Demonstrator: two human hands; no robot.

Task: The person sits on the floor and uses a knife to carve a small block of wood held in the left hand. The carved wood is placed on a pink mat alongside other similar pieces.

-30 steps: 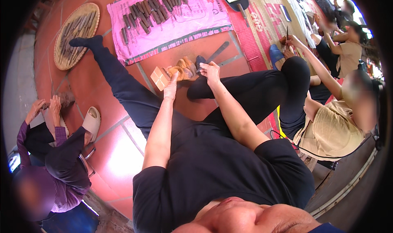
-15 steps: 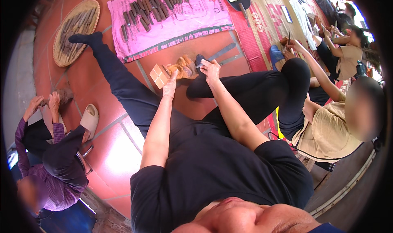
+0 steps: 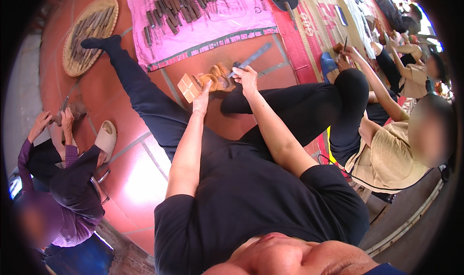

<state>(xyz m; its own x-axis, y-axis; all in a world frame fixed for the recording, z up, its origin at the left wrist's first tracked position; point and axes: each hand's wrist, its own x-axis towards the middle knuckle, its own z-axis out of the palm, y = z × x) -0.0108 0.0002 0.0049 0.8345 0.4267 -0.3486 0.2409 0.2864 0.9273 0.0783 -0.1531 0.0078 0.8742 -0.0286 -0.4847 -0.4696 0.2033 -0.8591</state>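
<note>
My left hand (image 3: 201, 101) is closed round a wood carving (image 3: 211, 78), tan and orange-brown with rounded forms. Its pale square base (image 3: 188, 88) faces me and bears a light cross. In my right hand (image 3: 247, 80), closed just right of the carving, is a long flat grey strip (image 3: 257, 55), like a file or blade. It slants up to the right, its lower end close by the carving. A small dark piece (image 3: 237, 65) shows by the fingers; I cannot tell what it is.
Several wooden-handled carving tools (image 3: 175, 9) lie on a pink sheet (image 3: 217, 33) ahead. A round woven tray (image 3: 69, 68) with more tools stands at far left. One person (image 3: 72, 212) works at left; another (image 3: 386, 144) sits at right on a red patterned mat (image 3: 302, 47).
The grey strip has shifted leftward and tilted more steeply, its lower end now nearer the carving. My left hand and the carving have barely moved. The person at left now shows a tool.
</note>
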